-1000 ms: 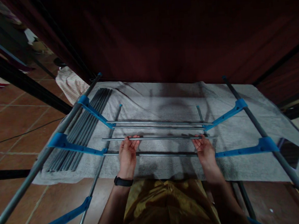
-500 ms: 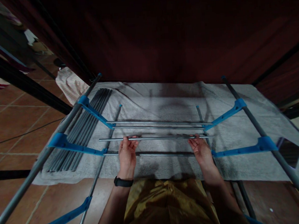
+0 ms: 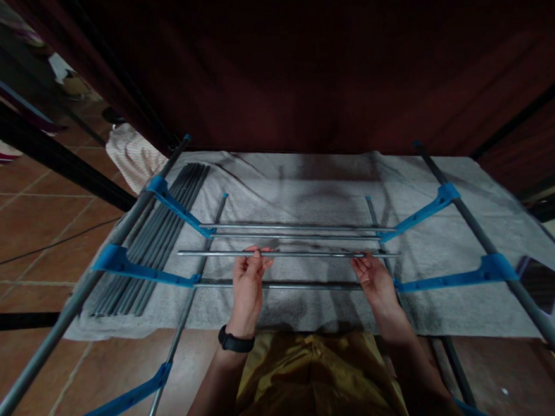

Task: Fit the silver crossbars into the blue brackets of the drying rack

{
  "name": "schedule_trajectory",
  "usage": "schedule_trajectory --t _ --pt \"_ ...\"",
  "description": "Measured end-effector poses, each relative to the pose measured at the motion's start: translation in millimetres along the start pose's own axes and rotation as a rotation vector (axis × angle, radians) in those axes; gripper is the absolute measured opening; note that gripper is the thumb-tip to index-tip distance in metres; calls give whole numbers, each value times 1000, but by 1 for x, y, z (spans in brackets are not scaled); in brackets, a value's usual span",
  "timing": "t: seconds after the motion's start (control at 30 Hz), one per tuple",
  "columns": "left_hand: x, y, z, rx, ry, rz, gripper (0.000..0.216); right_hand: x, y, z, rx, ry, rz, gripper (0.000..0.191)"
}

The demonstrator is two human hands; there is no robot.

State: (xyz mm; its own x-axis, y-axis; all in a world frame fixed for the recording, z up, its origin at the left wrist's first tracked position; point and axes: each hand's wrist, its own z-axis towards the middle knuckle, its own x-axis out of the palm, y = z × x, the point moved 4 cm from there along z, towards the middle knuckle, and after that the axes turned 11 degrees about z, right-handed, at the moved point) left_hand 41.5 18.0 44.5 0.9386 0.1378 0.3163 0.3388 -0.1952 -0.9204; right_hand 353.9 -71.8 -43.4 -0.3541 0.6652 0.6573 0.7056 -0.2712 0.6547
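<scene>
A thin grey metal rod [image 3: 304, 253] lies across both my hands, above a frame of grey tubes joined by blue plastic arms. My left hand [image 3: 250, 279] pinches the rod left of its middle, and a dark band circles that wrist. My right hand [image 3: 373, 277] grips it near its right end. Just behind, two cross rods [image 3: 289, 237] run between the left blue arm [image 3: 177, 205] and the right blue arm [image 3: 418, 214]. Another cross rod [image 3: 311, 287] passes behind my wrists, between the nearer blue arms [image 3: 153, 274].
Several loose grey tubes [image 3: 165, 235] lie side by side at the left on a grey cloth [image 3: 294, 181]. A dark phone [image 3: 542, 281] rests at the right. Long upright tubes [image 3: 478, 225] flank both sides. A dark red curtain [image 3: 306, 73] hangs behind.
My left hand has slid a little to the right along the rod. The rod's left end has risen slightly, so it now tilts. My right hand has barely moved.
</scene>
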Motion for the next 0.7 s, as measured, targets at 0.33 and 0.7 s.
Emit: schedule_trajectory --t 0.33,0.7 --pt "27 1 -16 66 110 108 34 -3 -1 3 27 -32 29 10" --pt "18 -66 -20 320 29 129 27 -9 7 9 -59 -70 62 23"
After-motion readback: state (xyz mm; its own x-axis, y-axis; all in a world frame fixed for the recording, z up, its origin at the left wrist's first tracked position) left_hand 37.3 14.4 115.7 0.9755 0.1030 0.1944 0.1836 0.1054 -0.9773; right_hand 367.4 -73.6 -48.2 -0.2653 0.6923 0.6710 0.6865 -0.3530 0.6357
